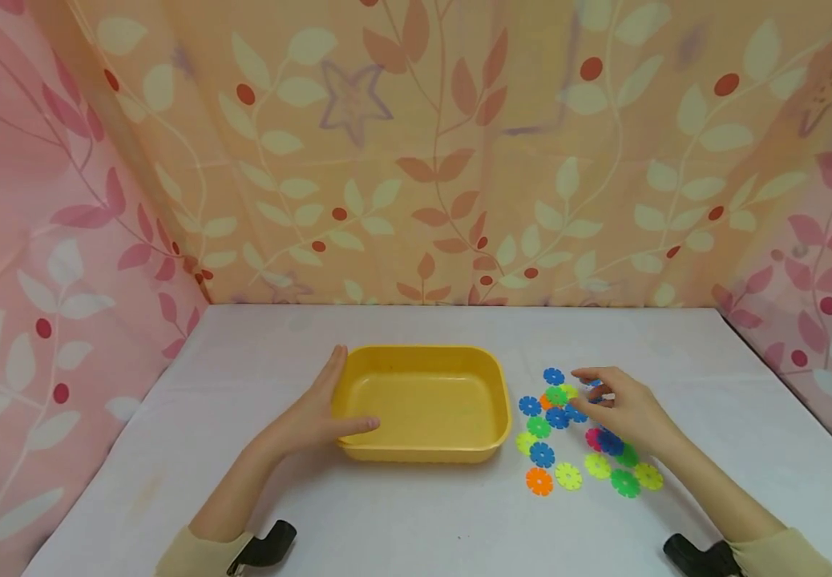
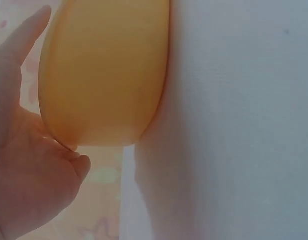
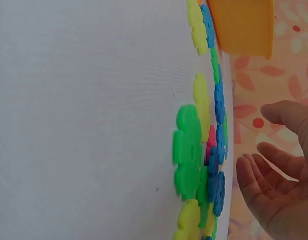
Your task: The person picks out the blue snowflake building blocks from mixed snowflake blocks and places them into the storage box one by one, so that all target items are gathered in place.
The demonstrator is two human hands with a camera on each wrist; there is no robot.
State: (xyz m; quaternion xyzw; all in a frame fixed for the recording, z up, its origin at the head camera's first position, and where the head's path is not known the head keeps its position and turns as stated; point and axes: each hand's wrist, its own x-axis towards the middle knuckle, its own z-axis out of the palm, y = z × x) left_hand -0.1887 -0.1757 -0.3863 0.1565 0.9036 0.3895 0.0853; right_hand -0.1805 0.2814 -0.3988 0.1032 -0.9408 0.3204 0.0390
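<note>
A yellow plastic basin (image 1: 423, 405) stands on the table, with nothing lying inside it. At its left end my left hand (image 1: 306, 417) holds the rim, the thumb lying over the edge and the other fingers along the outer wall. To the right of the basin lie several flower-shaped plastic discs in blue, green, yellow, orange and pink, some overlapping. My right hand (image 1: 628, 409) hovers over them with loosely bent fingers. In the right wrist view, thumb and fingers stand apart with nothing between them, beyond a green disc (image 3: 187, 150).
A white cloth (image 1: 416, 521) covers the table. Patterned curtains (image 1: 430, 160) hang behind and at both sides. An orange disc (image 1: 539, 482) and a yellow disc (image 1: 568, 476) lie at the group's near edge. Black wrist mounts (image 1: 272, 545) show at both sleeves.
</note>
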